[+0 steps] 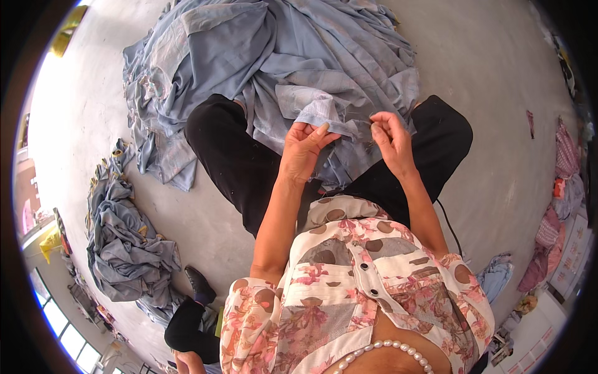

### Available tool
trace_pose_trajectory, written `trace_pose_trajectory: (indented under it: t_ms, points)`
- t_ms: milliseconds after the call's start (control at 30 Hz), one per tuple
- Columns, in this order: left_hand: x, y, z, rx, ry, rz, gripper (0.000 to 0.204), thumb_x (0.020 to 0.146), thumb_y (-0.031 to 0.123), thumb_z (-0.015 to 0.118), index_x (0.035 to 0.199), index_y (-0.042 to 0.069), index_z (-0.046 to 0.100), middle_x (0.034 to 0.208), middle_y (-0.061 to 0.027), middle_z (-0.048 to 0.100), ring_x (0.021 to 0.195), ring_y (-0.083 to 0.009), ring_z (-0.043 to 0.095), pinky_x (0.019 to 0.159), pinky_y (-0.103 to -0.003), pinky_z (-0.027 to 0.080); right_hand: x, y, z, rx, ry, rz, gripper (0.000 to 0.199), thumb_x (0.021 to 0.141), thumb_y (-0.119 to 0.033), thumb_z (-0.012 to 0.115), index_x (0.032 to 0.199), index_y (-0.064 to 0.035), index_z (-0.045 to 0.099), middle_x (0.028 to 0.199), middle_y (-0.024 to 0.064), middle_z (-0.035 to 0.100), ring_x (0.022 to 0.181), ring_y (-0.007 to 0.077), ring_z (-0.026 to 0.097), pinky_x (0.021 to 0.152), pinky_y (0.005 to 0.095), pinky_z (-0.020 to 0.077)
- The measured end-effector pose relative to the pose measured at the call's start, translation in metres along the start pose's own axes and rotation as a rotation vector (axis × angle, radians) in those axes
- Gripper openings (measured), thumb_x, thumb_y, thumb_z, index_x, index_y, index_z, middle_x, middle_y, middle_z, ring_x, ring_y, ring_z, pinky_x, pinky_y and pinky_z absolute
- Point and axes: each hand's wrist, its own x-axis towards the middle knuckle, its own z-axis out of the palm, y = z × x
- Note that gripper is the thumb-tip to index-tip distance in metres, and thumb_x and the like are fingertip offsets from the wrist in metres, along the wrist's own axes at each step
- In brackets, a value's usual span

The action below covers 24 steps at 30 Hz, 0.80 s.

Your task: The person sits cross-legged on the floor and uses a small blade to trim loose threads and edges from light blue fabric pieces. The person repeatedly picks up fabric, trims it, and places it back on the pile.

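My left hand [305, 146] pinches the edge of a blue-grey cloth [324, 111] between thumb and fingers, just above my lap. Fine loose threads [356, 116] stick out from this edge toward the right. A little to the right, my right hand [393, 144] is raised with thumb and bent fingers closed together; whatever they hold, if anything, is too small to make out. The held cloth belongs to a big heap of blue-grey fabric [249, 47] spread over the floor in front of me and between my knees.
Another crumpled pile of grey-blue fabric [128, 243] lies at the left. Beside it are the shoe [199, 285] and dark-trousered leg of another person. Pink checked cloth [565, 149] is heaped along the right edge, and a light blue bundle [496, 277] lies at the lower right.
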Motion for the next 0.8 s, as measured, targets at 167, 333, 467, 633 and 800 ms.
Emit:
trace_pose_trajectory:
  t_ms: [167, 333, 467, 633, 800]
  points:
    - [0.001, 0.001, -0.005, -0.001, -0.042, 0.002, 0.033, 0.084, -0.002, 0.058, 0.116, 0.0, 0.051, 0.107, -0.0113, 0.061, 0.097, -0.0218, 0.062, 0.086, -0.04, 0.052, 0.0, -0.004, 0.01, 0.103, -0.127, 0.018, 0.018, 0.087, -0.014, 0.062, 0.092, 0.0015, 0.054, 0.076, 0.0016, 0.06, 0.066, 0.0035, 0.052, 0.058, 0.0184, 0.0422]
    - [0.0, 0.001, -0.002, 0.02, -0.017, -0.019, 0.034, 0.083, -0.003, 0.058, 0.116, 0.0, 0.051, 0.107, -0.011, 0.061, 0.096, -0.0224, 0.062, 0.086, -0.04, 0.052, 0.008, -0.005, 0.018, 0.1, -0.164, 0.013, 0.018, 0.087, -0.015, 0.062, 0.089, 0.0008, 0.055, 0.074, 0.0014, 0.06, 0.066, 0.0033, 0.052, 0.057, 0.0183, 0.0418]
    - [-0.001, 0.002, -0.001, -0.004, -0.014, -0.021, 0.034, 0.082, -0.004, 0.058, 0.115, -0.001, 0.051, 0.105, -0.0112, 0.062, 0.094, -0.0219, 0.063, 0.085, -0.039, 0.053, 0.007, -0.002, 0.016, 0.186, -0.1, 0.041, 0.017, 0.087, -0.015, 0.063, 0.089, 0.0001, 0.055, 0.073, 0.0014, 0.06, 0.064, 0.003, 0.052, 0.056, 0.018, 0.0414]
    - [0.0, -0.003, -0.002, 0.178, 0.03, 0.052, 0.029, 0.08, -0.004, 0.062, 0.108, -0.004, 0.055, 0.095, -0.0113, 0.065, 0.086, -0.0192, 0.064, 0.08, -0.035, 0.054, 0.01, -0.011, 0.012, 0.134, -0.02, 0.0, 0.02, 0.085, -0.017, 0.066, 0.089, -0.0005, 0.055, 0.072, 0.0009, 0.06, 0.064, 0.0029, 0.052, 0.056, 0.018, 0.0417]
    - [-0.002, -0.016, 0.002, 0.382, 0.061, 0.129, 0.022, 0.077, -0.003, 0.067, 0.098, -0.005, 0.059, 0.088, -0.0114, 0.066, 0.08, -0.0159, 0.064, 0.075, -0.03, 0.054, 0.016, -0.02, 0.018, -0.256, -0.108, -0.175, 0.026, 0.08, -0.023, 0.069, 0.089, -0.003, 0.055, 0.064, 0.005, 0.059, 0.057, 0.0145, 0.06, 0.053, 0.0259, 0.0464]
